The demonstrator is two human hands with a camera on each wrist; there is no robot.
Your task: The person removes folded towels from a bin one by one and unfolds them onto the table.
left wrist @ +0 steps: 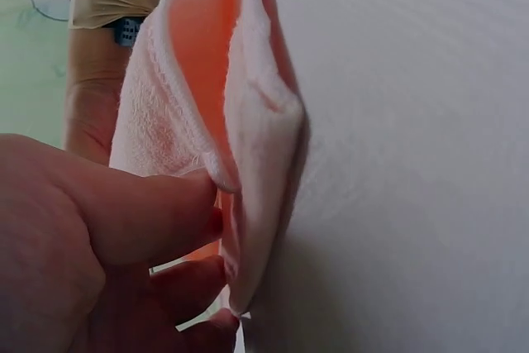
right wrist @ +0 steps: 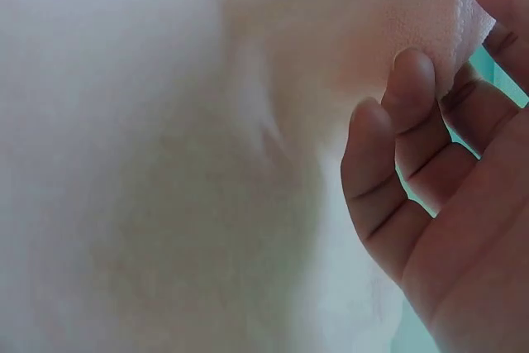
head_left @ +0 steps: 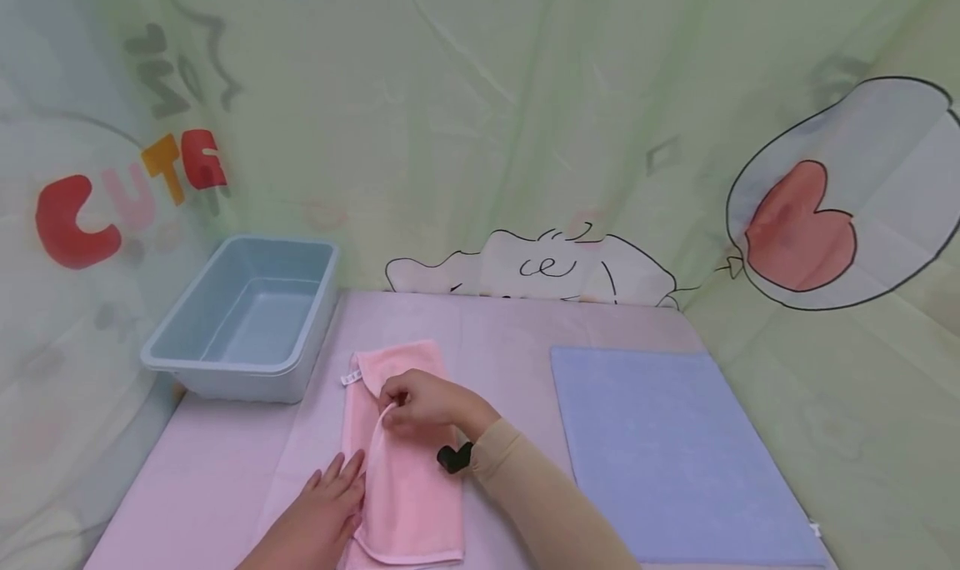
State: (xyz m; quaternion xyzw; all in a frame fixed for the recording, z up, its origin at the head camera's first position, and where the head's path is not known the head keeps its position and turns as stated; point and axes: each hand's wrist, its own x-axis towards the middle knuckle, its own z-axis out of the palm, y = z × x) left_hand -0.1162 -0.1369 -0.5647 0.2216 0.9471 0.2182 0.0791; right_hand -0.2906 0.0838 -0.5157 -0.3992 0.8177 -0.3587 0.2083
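Note:
A folded pink towel lies on the table, a small white tag at its far left corner. My right hand pinches the edge of the top layer between thumb and fingers, holding it up in a slanting fold. In the right wrist view, the towel is between the thumb and curled fingers. My left hand rests at the towel's left side with fingers outstretched. The left wrist view shows its thumb against the hem, where the layers of the towel gape apart.
A light blue plastic basin stands at the back left. To the right, a blue towel is spread flat on the pinkish table. Pale printed curtains hang behind and at both sides.

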